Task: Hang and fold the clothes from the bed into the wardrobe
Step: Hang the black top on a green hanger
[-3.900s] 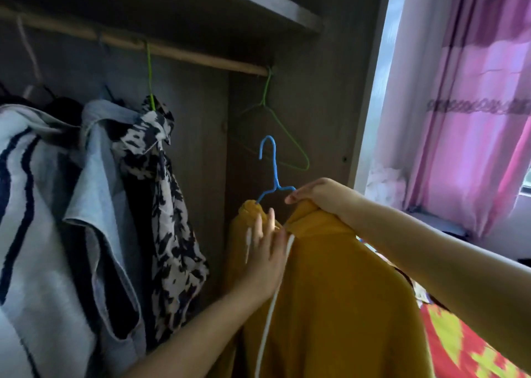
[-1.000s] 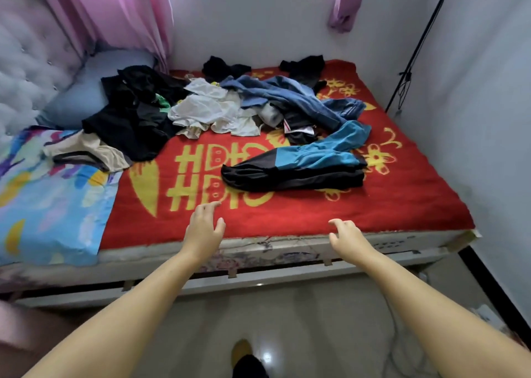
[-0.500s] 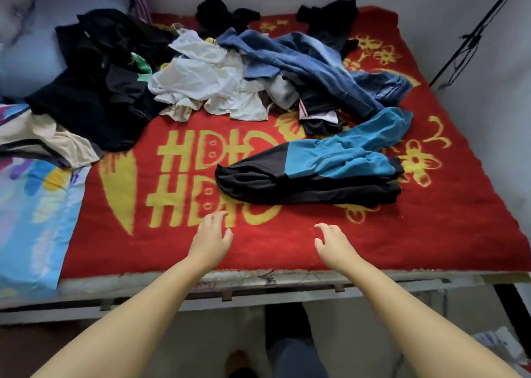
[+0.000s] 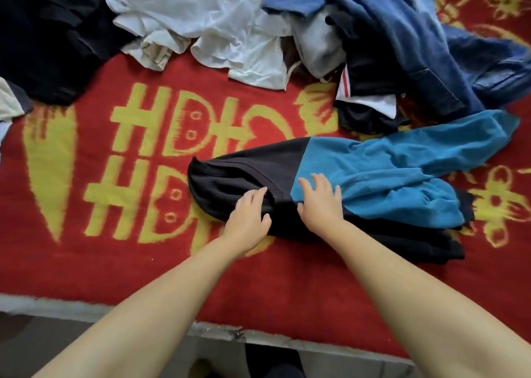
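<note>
Both hands on the black-and-teal garment

Now the left hand (image 4: 247, 216) rests on the black part of a black-and-teal garment (image 4: 373, 182), its fingers loosely bent over a fold without plainly pinching it. Just beside it, the right hand (image 4: 321, 202) lies on the seam where black meets teal, fingers spread and relaxed. That garment lies on the red blanket (image 4: 115, 262) with yellow characters. Behind it sit white clothes (image 4: 201, 18), blue jeans (image 4: 416, 39) and dark clothes (image 4: 51, 39).

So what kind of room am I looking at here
Most likely a bedroom: a bed edge under a red and yellow blanket, strewn with loose clothes, including a black and blue garment and a white garment.
</note>
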The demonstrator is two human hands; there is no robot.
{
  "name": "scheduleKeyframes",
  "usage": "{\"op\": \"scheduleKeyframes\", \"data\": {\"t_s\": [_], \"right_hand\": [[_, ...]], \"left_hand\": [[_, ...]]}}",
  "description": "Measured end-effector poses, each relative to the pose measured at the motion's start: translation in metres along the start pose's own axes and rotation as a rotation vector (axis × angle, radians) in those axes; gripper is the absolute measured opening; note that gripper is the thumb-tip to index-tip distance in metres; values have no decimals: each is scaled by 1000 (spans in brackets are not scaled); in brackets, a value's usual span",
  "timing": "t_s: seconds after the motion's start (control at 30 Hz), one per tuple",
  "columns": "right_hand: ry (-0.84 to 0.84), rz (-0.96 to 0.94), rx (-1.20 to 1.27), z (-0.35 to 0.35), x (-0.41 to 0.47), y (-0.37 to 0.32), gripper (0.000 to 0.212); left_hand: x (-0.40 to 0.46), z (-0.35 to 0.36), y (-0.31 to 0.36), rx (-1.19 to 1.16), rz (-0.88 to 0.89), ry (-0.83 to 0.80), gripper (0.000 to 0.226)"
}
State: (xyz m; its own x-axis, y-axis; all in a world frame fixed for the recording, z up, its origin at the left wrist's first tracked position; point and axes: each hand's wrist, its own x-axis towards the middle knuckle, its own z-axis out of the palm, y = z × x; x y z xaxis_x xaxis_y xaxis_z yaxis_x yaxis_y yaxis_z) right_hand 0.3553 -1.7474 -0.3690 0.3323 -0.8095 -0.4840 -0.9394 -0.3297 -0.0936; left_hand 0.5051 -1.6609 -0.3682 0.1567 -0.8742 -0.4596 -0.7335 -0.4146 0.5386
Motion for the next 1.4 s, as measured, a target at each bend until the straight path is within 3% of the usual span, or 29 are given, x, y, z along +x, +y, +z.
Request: {"op": "scheduleKeyframes", "data": {"t_s": [0.1,0.17,0.27,0.37,0.5,0.63,0.7,0.83,1.2,1.4], "right_hand": [[-57,44,-20,21,27,11,59],[29,6,1,34,35,19,51],[187,-36,32,40,39,28,27],[50,-12,5,39,25,21,32],[-89,28,24,39,-29,-6,36],[-242,30,152,36,-96,-41,36],[-262,8,272,24,-135,-72,36],[-149,-95,412,-10,-191,-133,40],[45,-708,483,-124,-377,-312,40],[50,-993,411,-158,-439,-387,39]], "left_hand": [[34,27,-3,197,94,2,67],[51,45,-9,267,110,7,63],[55,63,-15,165,165,177,37],[45,67,-20,57,148,215,22],[-2,59,-20,-67,47,46,50],[-72,48,-37,-319,-113,-28,16],[-120,25,-47,-450,-186,54,16],[-191,-18,-69,-682,-371,198,29],[-405,-175,-103,-1032,-161,647,33],[-518,-233,-128,-1115,-165,932,27]]}}
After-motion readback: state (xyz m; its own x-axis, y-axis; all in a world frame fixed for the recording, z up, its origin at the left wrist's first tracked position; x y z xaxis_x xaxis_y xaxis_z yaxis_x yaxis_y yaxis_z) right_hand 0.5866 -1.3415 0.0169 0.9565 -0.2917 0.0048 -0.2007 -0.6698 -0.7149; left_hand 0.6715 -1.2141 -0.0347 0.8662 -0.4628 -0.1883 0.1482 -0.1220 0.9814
